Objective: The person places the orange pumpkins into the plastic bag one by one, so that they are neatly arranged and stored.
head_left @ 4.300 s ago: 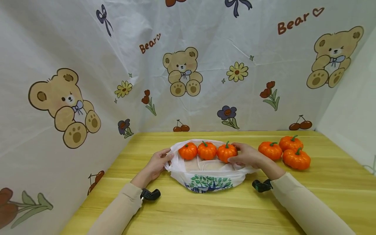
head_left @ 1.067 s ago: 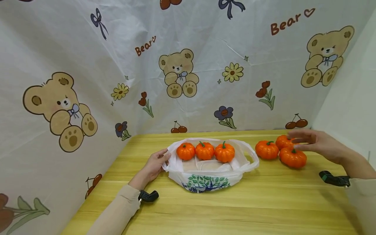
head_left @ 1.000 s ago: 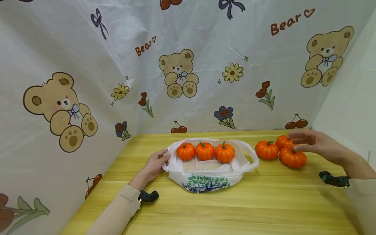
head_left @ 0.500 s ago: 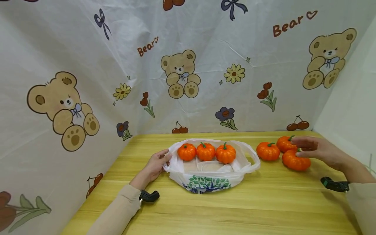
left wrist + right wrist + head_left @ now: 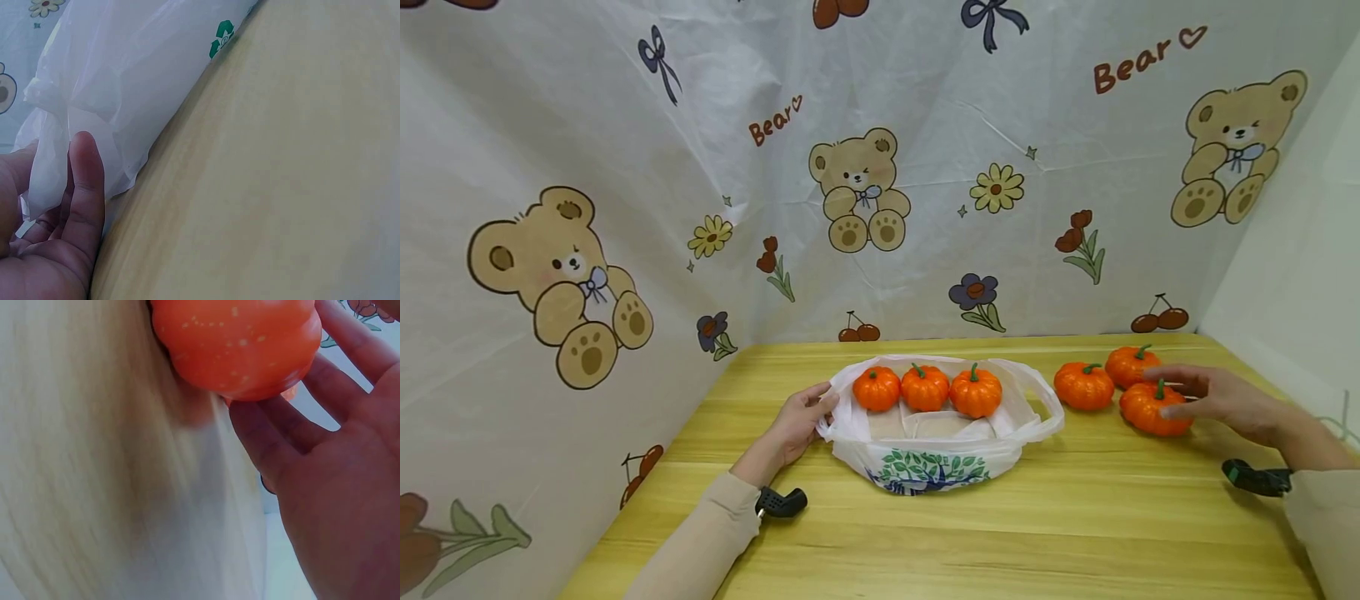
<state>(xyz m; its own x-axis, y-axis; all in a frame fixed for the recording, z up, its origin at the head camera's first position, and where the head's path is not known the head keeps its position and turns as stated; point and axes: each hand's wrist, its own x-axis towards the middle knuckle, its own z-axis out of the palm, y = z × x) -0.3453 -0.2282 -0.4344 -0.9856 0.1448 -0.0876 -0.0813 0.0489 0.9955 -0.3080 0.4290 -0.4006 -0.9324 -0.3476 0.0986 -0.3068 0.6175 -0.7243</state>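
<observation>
At the table's middle lies a white plastic bag with a green tree print, its mouth spread wide. Three small orange pumpkins with green stems sit in a row inside it. My left hand pinches the bag's left handle; in the left wrist view the plastic passes between thumb and fingers. On the right, my right hand is around the nearest loose pumpkin, thumb on its near side and fingers behind. The right wrist view shows fingertips against this pumpkin's side.
Two more loose pumpkins stand beside it, one to the left and one behind. The bag's right handle loop lies near them. A bear-print cloth hangs behind the wooden table; a white wall borders the right.
My right hand has gone from the bag to the loose pumpkins, hovered over them, then lowered around the nearest one. My left hand keeps its hold on the bag.
</observation>
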